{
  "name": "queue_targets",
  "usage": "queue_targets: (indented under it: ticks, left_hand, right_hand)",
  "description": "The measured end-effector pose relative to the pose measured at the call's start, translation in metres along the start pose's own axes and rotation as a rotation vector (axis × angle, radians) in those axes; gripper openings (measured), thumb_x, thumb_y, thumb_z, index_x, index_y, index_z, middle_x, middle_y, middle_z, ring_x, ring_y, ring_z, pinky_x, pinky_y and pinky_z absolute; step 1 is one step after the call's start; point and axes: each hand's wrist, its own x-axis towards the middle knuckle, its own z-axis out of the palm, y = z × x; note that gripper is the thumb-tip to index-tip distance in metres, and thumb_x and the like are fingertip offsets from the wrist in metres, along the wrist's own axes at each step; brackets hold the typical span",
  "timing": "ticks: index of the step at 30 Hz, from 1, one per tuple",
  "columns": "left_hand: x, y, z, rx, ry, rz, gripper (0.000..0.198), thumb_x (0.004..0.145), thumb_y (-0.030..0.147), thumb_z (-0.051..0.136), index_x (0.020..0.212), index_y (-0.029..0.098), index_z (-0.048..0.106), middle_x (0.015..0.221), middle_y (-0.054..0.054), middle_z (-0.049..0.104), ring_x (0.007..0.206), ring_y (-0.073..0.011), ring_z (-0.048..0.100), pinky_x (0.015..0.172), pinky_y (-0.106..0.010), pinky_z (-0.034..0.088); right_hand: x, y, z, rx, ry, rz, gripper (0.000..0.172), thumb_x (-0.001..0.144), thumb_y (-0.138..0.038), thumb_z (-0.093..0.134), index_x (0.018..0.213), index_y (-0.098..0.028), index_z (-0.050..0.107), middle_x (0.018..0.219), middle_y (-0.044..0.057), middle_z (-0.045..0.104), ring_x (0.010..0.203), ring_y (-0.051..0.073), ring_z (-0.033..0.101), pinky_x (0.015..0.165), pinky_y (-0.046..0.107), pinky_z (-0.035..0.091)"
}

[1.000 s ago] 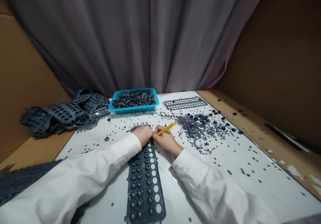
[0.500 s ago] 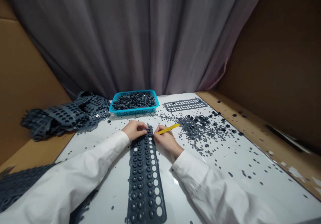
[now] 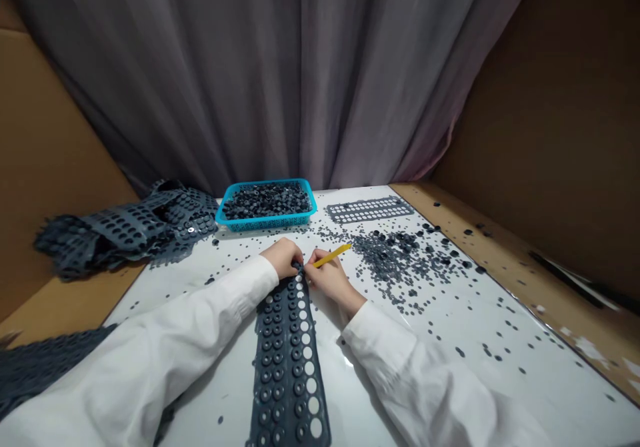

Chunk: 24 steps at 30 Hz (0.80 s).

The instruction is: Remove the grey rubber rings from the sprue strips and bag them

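A long dark grey rubber sheet with rows of moulded rings lies lengthwise before me. The rings are gone from most of its right-hand row, where white holes show. My left hand is closed on the far end of the sheet, its fingertips bent down at the top of the right rows. Close beside it, my right hand grips a yellow stick-like tool, whose free end points up and to the right. Its working end is hidden among the fingers at the sheet's edge.
A blue basket full of dark rings stands at the back. To its right lies a perforated strip, with loose dark discs heaped nearer. Crumpled rubber sheets are piled back left; another sheet lies front left. Cardboard walls flank the table.
My left hand has moved right and closed over the sheet's far end, next to my right hand. The yellow tool has shifted slightly left.
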Motion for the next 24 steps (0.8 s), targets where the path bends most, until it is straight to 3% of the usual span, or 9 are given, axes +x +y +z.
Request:
queue_targets:
  ticks: [6, 9, 13, 18, 22, 24]
  left_hand:
    - [0.009, 0.007, -0.003, 0.113, -0.12, 0.003, 0.017, 0.059, 0.01, 0.067, 0.075, 0.014, 0.07, 0.069, -0.005, 0.065, 0.072, -0.0196, 0.061, 0.064, -0.026, 0.046]
    - [0.012, 0.007, 0.001, 0.132, -0.18, 0.016, 0.01, 0.073, 0.02, 0.065, 0.08, 0.013, 0.066, 0.078, -0.004, 0.065, 0.077, -0.0178, 0.06, 0.07, -0.03, 0.049]
    - [0.012, 0.005, 0.009, 0.07, -0.195, 0.065, 0.021, 0.086, 0.031, 0.054, 0.093, 0.012, 0.06, 0.094, -0.005, 0.062, 0.084, -0.0158, 0.06, 0.076, -0.035, 0.05]
    - [0.009, -0.013, 0.0, -0.186, -0.039, 0.107, 0.004, 0.071, 0.016, 0.063, 0.068, 0.015, 0.065, 0.077, -0.005, 0.065, 0.08, -0.0164, 0.059, 0.078, -0.026, 0.044]
    - [0.005, -0.036, -0.02, -0.497, 0.18, -0.026, 0.007, 0.068, 0.021, 0.064, 0.072, 0.015, 0.065, 0.07, -0.002, 0.063, 0.066, -0.0145, 0.057, 0.067, -0.025, 0.044]
    - [0.002, -0.043, -0.023, -0.684, 0.235, -0.122, 0.01, 0.064, 0.022, 0.067, 0.071, 0.014, 0.064, 0.061, 0.0, 0.06, 0.057, -0.0127, 0.054, 0.06, -0.025, 0.044]
  right_hand:
    - [0.003, 0.0, 0.004, -0.011, 0.009, -0.009, 0.009, 0.059, -0.014, 0.05, 0.056, -0.019, 0.043, 0.04, -0.007, 0.045, 0.037, 0.008, 0.042, 0.04, 0.018, 0.03]
    - [0.002, -0.001, 0.004, -0.003, 0.014, -0.004, 0.009, 0.06, -0.014, 0.049, 0.056, -0.019, 0.042, 0.041, -0.007, 0.045, 0.037, 0.008, 0.042, 0.04, 0.019, 0.031]
    - [0.001, 0.0, 0.003, 0.01, 0.019, 0.005, 0.009, 0.062, -0.015, 0.047, 0.056, -0.019, 0.041, 0.041, -0.007, 0.045, 0.036, 0.008, 0.042, 0.039, 0.018, 0.032]
    - [0.001, 0.001, 0.003, 0.019, 0.015, 0.011, 0.009, 0.06, -0.013, 0.049, 0.056, -0.019, 0.043, 0.04, -0.007, 0.045, 0.035, 0.007, 0.041, 0.038, 0.018, 0.031]
    - [0.002, 0.0, 0.002, 0.044, -0.003, 0.037, 0.009, 0.06, -0.013, 0.049, 0.057, -0.019, 0.043, 0.041, -0.007, 0.047, 0.033, 0.008, 0.043, 0.036, 0.018, 0.033]
    - [0.004, -0.001, 0.0, 0.063, -0.01, 0.052, 0.009, 0.061, -0.014, 0.048, 0.058, -0.02, 0.043, 0.041, -0.006, 0.048, 0.033, 0.009, 0.044, 0.035, 0.019, 0.034]
